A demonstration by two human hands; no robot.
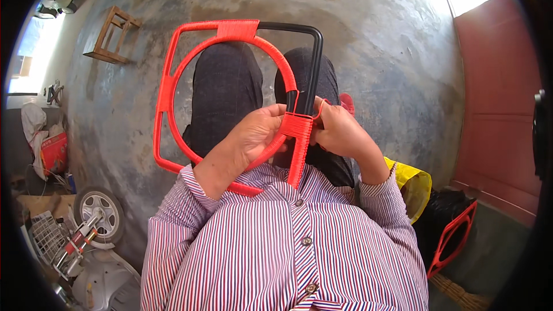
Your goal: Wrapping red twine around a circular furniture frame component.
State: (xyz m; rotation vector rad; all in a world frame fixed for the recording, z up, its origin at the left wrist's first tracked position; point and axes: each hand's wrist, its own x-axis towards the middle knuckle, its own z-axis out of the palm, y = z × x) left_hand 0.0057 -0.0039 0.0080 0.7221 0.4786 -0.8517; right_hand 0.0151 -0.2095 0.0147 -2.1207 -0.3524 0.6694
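Observation:
A square tube frame [167, 92] with a round ring inside it rests across my lap, tilted up over my knees. Red cord is wound tightly round most of it, while the far right corner is bare black tube [317, 52]. My left hand [256, 132] grips the ring's right side, fingers curled round it next to a red wound band [296, 125] that joins ring and frame. Just right of that band, my right hand [340, 131] is closed on a loose loop of red cord [324, 103]. Its fingertips are partly hidden behind the frame.
A wooden stool [109, 37] stands at the far left. Near left are a wheel [99, 213] with metal parts and a red bag [55, 152]. On the right are a yellow bag [416, 187], another red frame [452, 239] against a black bag, and a red door [498, 109].

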